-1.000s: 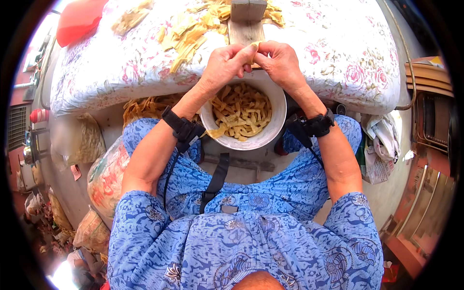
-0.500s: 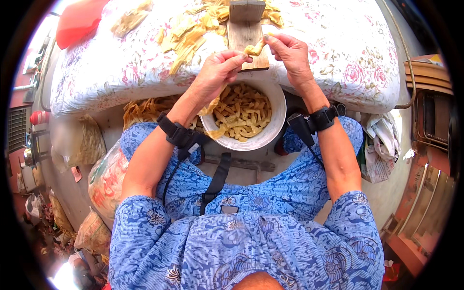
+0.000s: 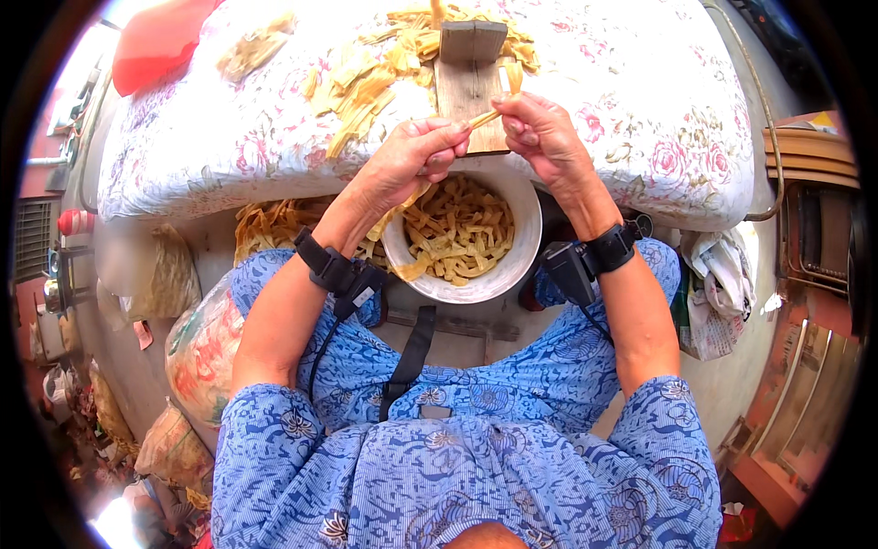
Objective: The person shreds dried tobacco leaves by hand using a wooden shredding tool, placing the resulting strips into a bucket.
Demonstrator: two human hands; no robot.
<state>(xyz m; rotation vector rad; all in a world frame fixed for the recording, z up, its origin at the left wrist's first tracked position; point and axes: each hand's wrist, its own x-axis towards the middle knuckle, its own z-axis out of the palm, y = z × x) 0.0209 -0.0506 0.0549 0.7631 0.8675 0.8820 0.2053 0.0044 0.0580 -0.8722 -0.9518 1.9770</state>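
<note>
Left hand (image 3: 416, 156): is pinching one end of a yellow strip (image 3: 483, 118) between thumb and fingers, the other fingers curling in.
Right hand (image 3: 546, 133): is pinching the other end of it, thumb and forefinger pressing together.
Yellow strip: is spanning the short gap between the two hands, showing over the near end of the wooden board (image 3: 465, 91).
Board: is lying on the flowered cloth (image 3: 640, 114), a dark upright block (image 3: 473, 42) standing on it beyond the hands.
Loose pile (image 3: 364, 87): is spreading over the cloth around the block, mostly to the left, in flat yellow pieces.
White bowl (image 3: 524, 252): is sitting below the hands, between the knees, holding many short yellow pieces (image 3: 462, 233).
Longer strips (image 3: 270, 226): are lying below the cloth's edge, left of the bowl.
Wrists: are wearing black bands, one on the left (image 3: 331, 268), one on the right (image 3: 611, 250).
Clothes (image 3: 457, 476): are showing blue patterns.
Red item (image 3: 165, 46): is resting at the cloth's far left.
</note>
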